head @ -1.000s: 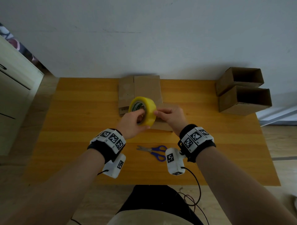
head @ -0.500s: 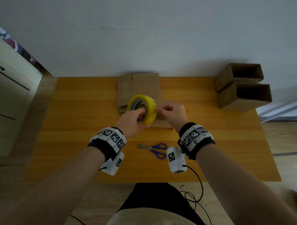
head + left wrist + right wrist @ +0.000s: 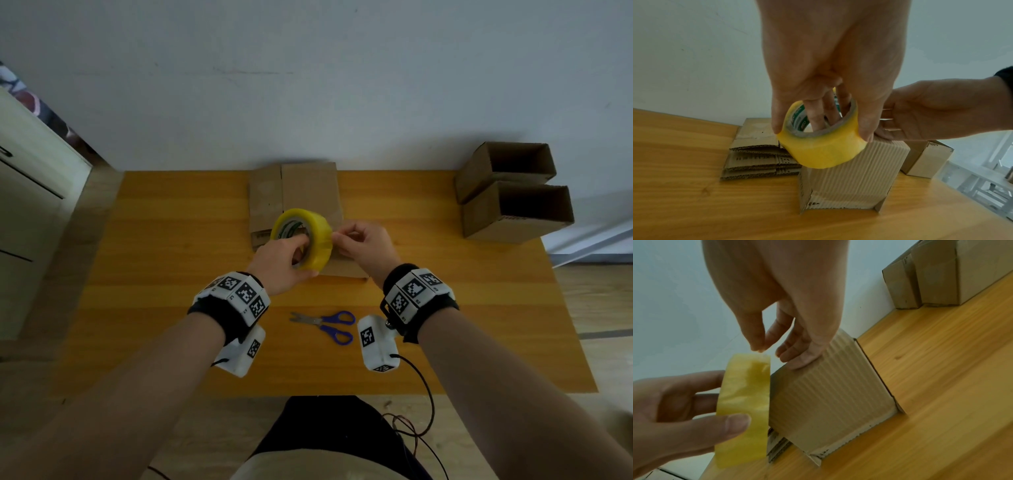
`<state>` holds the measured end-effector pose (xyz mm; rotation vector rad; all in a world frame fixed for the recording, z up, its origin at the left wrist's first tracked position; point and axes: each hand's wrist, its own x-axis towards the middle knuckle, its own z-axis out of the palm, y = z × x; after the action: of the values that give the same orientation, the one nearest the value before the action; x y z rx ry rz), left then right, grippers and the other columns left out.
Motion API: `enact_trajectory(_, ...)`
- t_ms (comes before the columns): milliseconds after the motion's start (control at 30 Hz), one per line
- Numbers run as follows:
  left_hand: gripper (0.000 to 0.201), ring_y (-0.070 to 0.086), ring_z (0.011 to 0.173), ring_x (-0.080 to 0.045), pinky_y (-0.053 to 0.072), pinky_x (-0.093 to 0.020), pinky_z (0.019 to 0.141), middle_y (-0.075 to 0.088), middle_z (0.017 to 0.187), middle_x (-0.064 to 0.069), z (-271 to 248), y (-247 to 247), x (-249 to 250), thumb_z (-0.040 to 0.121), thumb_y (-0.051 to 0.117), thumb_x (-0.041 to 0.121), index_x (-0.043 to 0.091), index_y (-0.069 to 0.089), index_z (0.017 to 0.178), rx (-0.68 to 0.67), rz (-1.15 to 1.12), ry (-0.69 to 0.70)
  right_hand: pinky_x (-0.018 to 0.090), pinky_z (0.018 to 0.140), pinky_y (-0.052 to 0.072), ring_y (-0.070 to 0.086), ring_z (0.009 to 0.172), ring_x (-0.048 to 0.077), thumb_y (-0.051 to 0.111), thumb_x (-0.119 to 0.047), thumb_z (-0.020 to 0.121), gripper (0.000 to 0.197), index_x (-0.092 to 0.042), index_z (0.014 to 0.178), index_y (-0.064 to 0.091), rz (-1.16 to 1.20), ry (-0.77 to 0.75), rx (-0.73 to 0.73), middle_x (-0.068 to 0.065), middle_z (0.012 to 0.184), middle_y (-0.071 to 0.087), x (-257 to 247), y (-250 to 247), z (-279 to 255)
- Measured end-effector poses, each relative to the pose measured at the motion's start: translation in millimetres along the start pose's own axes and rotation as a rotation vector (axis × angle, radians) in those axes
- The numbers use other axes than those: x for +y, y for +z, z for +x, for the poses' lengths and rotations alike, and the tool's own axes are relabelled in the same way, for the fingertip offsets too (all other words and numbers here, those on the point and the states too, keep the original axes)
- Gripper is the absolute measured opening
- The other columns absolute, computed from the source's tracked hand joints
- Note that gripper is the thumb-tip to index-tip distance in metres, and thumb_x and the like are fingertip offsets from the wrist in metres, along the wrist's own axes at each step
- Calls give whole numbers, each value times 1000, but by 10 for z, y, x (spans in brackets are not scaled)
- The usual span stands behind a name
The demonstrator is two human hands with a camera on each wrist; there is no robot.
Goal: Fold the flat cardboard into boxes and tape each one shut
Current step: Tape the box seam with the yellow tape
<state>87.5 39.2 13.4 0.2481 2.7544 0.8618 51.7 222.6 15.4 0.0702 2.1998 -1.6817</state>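
Up comes the roll a little, and the right hand (image 3: 363,245) has shifted from flat against its side to a pinch at the rim. So the left hand (image 3: 282,262) has fingers hooked through the core of the yellow tape roll (image 3: 303,238), thumb clamped on the outside, holding it just above the box (image 3: 849,175) standing on the table (image 3: 164,274). Thumb and forefinger of the right hand close together at the edge of the roll, apparently picking at the loose tape end, though it is too thin and clear to say for sure that it has lifted. The other fingers of that hand rest on the box top.

That box is light, ribbed cardboard, stiff along the flutes but easy to tip, so it wants a hand on top while the tape pulls. The tape itself is slick on the back and sticky underneath; take the free end by its corner and keep the roll turning on the fingers.

Behind the box lies the stack of flat cardboard (image 3: 270,202), by the wall. Two folded boxes (image 3: 513,209) sit at the far right, and blue scissors (image 3: 325,323) wait near the front edge.
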Motion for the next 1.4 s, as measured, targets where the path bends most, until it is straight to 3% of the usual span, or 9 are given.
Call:
enact_trajectory(200, 33, 59, 77, -13, 50, -29, 65, 63, 89, 5, -2, -13, 31, 79, 71, 40, 23, 57, 103, -17, 50, -4, 40, 80, 58, 67, 84, 22, 78, -20, 77, 12, -15, 76, 68, 35, -27, 63, 6, 85, 70, 32, 0, -19)
enact_trajectory(467, 35, 56, 74, -10, 42, -23, 61, 59, 84, 9, -4, -71, 68, 78, 71, 42, 25, 58, 107, -50, 71, 25, 30, 73, 55, 65, 74, 14, 75, -5, 78, 15, -10, 70, 63, 178, -75, 76, 4, 81, 70, 96, -13, -43)
enact_trajectory(667, 36, 59, 77, -12, 45, -25, 63, 62, 88, 7, 15, -82, 77, 80, 69, 42, 25, 57, 109, -72, 124, 24, 26, 73, 55, 67, 81, 13, 78, -14, 77, 24, -17, 93, 61, 119, 36, 5, 2, 86, 70, 26, -81, 44)
enact_trajectory(833, 39, 59, 79, -12, 45, -24, 65, 63, 91, 6, 28, -115, 106, 80, 68, 44, 26, 56, 113, -85, 162, 27, 32, 81, 58, 68, 86, 22, 73, -11, 81, 7, -9, 87, 70, 67, 26, -29, 12, 91, 71, -58, -61, 83)
enact_trajectory(933, 38, 58, 77, -11, 43, -23, 64, 63, 89, 6, 45, -158, 100, 81, 67, 45, 27, 57, 112, -105, 169, 28, 28, 79, 58, 66, 81, 20, 69, -4, 82, 5, -3, 87, 69, 149, 19, -31, 11, 86, 69, -60, -67, 63)
enact_trajectory(1100, 29, 56, 66, -14, 40, -26, 54, 61, 75, 2, 100, -232, 83, 82, 63, 48, 22, 61, 96, -124, 184, -3, 33, 83, 54, 66, 85, 19, 74, -12, 80, 7, -18, 78, 73, 151, -27, 45, 3, 84, 72, -15, -109, 24)
enact_trajectory(1267, 26, 55, 84, -13, 40, -38, 83, 62, 91, 12, 121, -322, 96, 88, 50, 54, 32, 58, 100, -157, 266, 18, 17, 70, 51, 64, 70, -1, 79, -17, 76, 7, -19, 78, 72, 116, -35, 115, -6, 77, 71, -16, -136, 47)
enact_trajectory(1333, 34, 53, 106, -16, 31, -43, 102, 60, 111, 8, 147, -387, 156, 91, 47, 52, 27, 56, 113, -174, 313, 35, 21, 74, 54, 66, 74, 5, 79, -17, 75, 8, -19, 77, 72, 161, -8, 143, -3, 78, 72, -3, -147, 73)
enact_trajectory(1400, 34, 51, 108, -17, 20, -47, 111, 55, 106, 5, 174, -455, 221, 92, 43, 51, 23, 52, 109, -185, 348, 28, 27, 79, 56, 68, 81, 14, 77, -13, 77, 7, -15, 80, 71, 263, 51, 161, 3, 82, 72, 15, -151, 90)
